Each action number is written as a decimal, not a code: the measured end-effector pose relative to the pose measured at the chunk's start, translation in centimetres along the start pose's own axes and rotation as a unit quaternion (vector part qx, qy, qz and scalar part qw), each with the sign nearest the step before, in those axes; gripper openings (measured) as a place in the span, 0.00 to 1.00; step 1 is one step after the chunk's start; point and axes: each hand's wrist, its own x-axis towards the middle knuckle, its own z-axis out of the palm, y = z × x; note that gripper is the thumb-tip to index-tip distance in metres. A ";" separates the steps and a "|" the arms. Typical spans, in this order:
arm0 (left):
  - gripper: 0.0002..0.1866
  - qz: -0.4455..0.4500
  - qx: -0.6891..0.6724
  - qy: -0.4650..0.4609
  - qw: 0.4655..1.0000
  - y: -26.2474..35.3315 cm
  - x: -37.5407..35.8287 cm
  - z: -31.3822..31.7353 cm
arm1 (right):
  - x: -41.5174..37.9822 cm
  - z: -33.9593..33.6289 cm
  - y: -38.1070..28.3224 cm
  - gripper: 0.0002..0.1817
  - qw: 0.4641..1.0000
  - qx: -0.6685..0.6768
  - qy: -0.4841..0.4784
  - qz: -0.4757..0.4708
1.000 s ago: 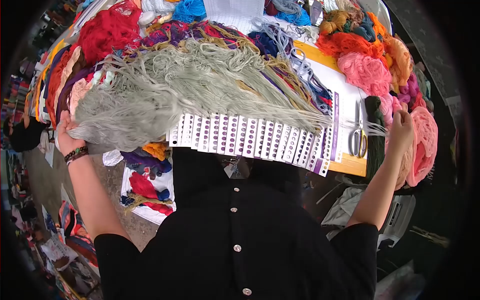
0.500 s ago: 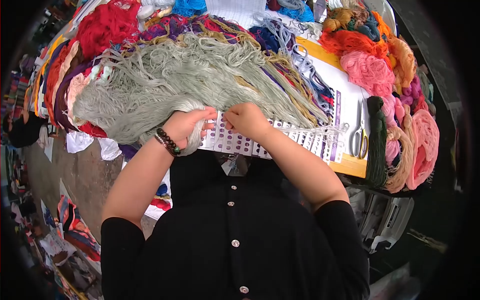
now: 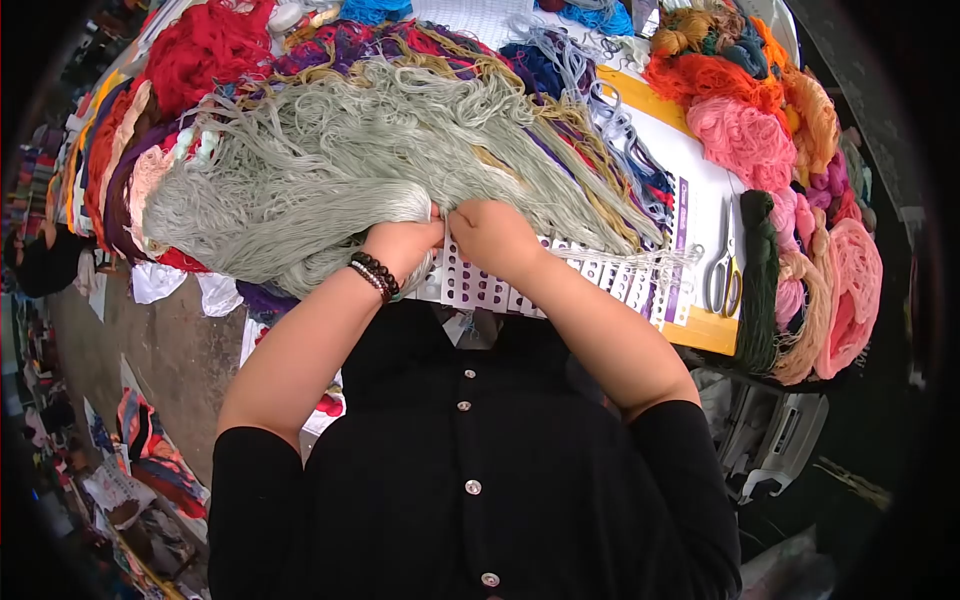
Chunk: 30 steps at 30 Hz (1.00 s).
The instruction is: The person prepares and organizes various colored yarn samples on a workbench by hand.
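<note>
Both hands are together at the near edge of the table, knuckles almost meeting. Left hand has its fingers closed round a thick fold of grey-green thread, which bends over at the fingertips. Right hand is curled up just beside it, at the top of a punched strip, but I honestly can't tell what, if anything, is pinched in there since the back of the hand covers the fingertips.

Biggest thing around is that grey-green thread, a huge loose pile spread over the middle of the table on top of purple, red and mustard strands. Next up is a bright red tangle at the far left. Then there's the row of punched cards, white strips with round holes, partly under the right forearm, with pale thread ends trailing across the right-hand ones. Over on the right edge hangs a coral pink hank, with a skinnier dark green hank closer in. Scissors lie just left of the green one, handles toward the person. Smallest: dark beaded bracelets on the left wrist.
</note>
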 end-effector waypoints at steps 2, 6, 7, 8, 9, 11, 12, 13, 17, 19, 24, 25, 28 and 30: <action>0.12 -0.001 0.043 -0.020 0.999 -0.1 0.2 -0.3 | -0.3 0.0 0.1 0.15 0.998 -0.048 0.018 -0.032; 0.09 0.129 0.151 0.007 0.980 0.2 -0.3 -1.7 | -0.8 -0.1 1.2 0.10 0.990 0.138 -0.013 0.026; 0.09 0.093 0.013 -0.063 0.994 1.3 -1.1 -1.6 | -0.8 0.1 1.5 0.09 0.983 0.181 -0.001 0.010; 0.09 0.052 -0.126 -0.131 0.982 2.0 -1.7 -1.5 | -0.9 0.2 1.5 0.09 0.983 0.183 0.001 0.011; 0.07 0.058 -0.147 -0.169 0.973 2.2 -1.7 -1.5 | -1.0 0.2 1.4 0.09 0.985 0.174 0.009 0.013; 0.07 0.060 -0.157 -0.172 0.971 2.1 -1.8 -1.1 | -1.1 0.0 1.3 0.10 0.986 0.165 0.019 0.013; 0.08 0.059 -0.170 -0.172 0.969 1.9 -1.8 -0.9 | -1.1 0.0 1.4 0.09 0.966 0.256 0.007 0.027; 0.10 0.056 -0.140 -0.151 0.977 1.5 -1.5 -0.7 | -1.3 0.0 1.5 0.08 0.938 0.345 -0.005 0.043; 0.16 0.084 -0.076 -0.123 0.986 0.0 -1.3 0.3 | -1.1 -0.8 2.1 0.04 0.853 0.516 -0.030 0.076; 0.18 0.135 0.074 -0.161 0.975 0.4 -1.6 0.3 | -1.3 -0.6 1.7 0.05 0.868 0.489 -0.020 0.080; 0.14 0.092 -0.090 -0.057 0.990 2.3 -0.3 -5.1 | -1.0 -0.2 1.0 0.09 0.944 0.324 -0.021 0.063; 0.14 0.105 -0.143 -0.052 0.983 3.4 -0.8 -6.3 | -0.5 0.3 1.7 0.10 0.955 0.289 -0.020 0.058; 0.17 0.130 -0.184 -0.018 0.974 6.9 -2.9 -10.4 | -0.2 0.3 2.0 0.11 0.968 0.242 -0.023 0.055; 0.19 0.175 -0.227 -0.133 0.949 8.7 -2.9 -16.3 | -0.3 0.2 2.0 0.11 0.971 0.232 -0.028 0.056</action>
